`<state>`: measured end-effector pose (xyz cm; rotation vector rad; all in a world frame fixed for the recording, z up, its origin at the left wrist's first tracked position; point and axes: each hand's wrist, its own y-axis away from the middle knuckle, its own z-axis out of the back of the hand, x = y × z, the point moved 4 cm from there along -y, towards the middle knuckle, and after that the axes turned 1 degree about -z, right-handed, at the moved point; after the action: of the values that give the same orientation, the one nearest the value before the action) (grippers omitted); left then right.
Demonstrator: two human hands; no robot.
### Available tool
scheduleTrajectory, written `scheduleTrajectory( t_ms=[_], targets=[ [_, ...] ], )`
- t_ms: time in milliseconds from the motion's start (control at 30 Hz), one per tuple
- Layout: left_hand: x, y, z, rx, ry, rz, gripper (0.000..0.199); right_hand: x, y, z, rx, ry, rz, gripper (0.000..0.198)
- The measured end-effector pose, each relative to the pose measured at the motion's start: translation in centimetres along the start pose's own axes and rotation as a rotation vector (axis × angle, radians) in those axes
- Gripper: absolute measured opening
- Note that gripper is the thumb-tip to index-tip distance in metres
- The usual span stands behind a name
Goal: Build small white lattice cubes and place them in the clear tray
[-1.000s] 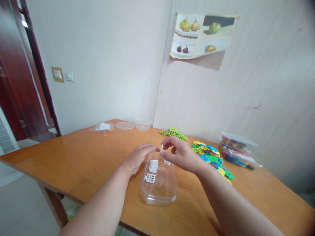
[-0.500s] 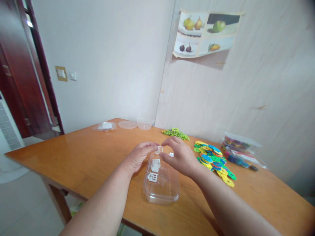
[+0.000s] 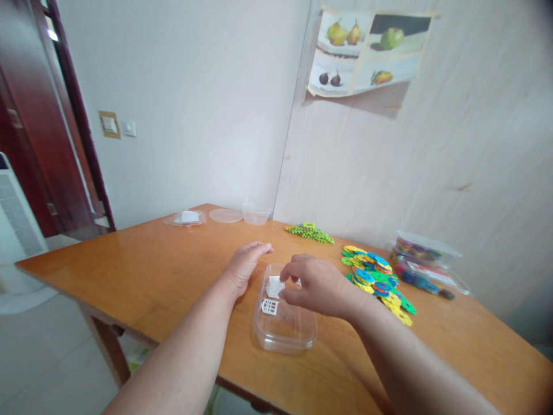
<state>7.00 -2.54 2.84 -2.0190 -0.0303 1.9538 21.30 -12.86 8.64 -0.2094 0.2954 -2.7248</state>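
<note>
A clear plastic box (image 3: 285,335) lies on the wooden table in front of me. A small stack of white plastic window-shaped pieces (image 3: 275,287) rests on its left part, and a single white window-shaped piece (image 3: 270,307) lies nearer me. My right hand (image 3: 313,285) is over the box, thumb and index finger gripping a white piece by its edges at the stack. Another bit of white shows partly behind that hand. To the left of the box, my left hand (image 3: 248,265) has its fingers stretched out and holds nothing.
Colourful notched discs (image 3: 375,279) lie heaped at the right, with a green pile (image 3: 309,232) behind. Clear boxes of craft items (image 3: 425,262) stand at the far right. A clear tub (image 3: 256,215), a round lid (image 3: 226,216) and a clear package (image 3: 186,218) sit at the back.
The white piece held up between both hands has come down to the stack with my right hand. My left hand has let go of it and stays left of the box.
</note>
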Motion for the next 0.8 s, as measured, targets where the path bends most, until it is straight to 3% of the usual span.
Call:
scheduleTrajectory(
  t_ms=[200,533,667,800],
  targets=[
    [0.0,0.1,-0.2,0.0,0.001,0.007,0.027,1.5,-0.4,-2.0,0.146,0.186,0.037,0.028],
    [0.0,0.0,-0.2,0.02,0.003,-0.009,0.025,1.9,-0.9,-3.1,0.192,0.255,0.027,0.035],
    [0.0,0.0,-0.2,0.024,0.002,-0.007,0.025,1.4,-0.8,-2.0,0.17,0.184,-0.037,0.037],
    [0.1,0.0,-0.1,0.024,-0.009,-0.004,0.026,-1.2,-0.5,0.9,0.04,0.079,-0.168,0.032]
  ],
)
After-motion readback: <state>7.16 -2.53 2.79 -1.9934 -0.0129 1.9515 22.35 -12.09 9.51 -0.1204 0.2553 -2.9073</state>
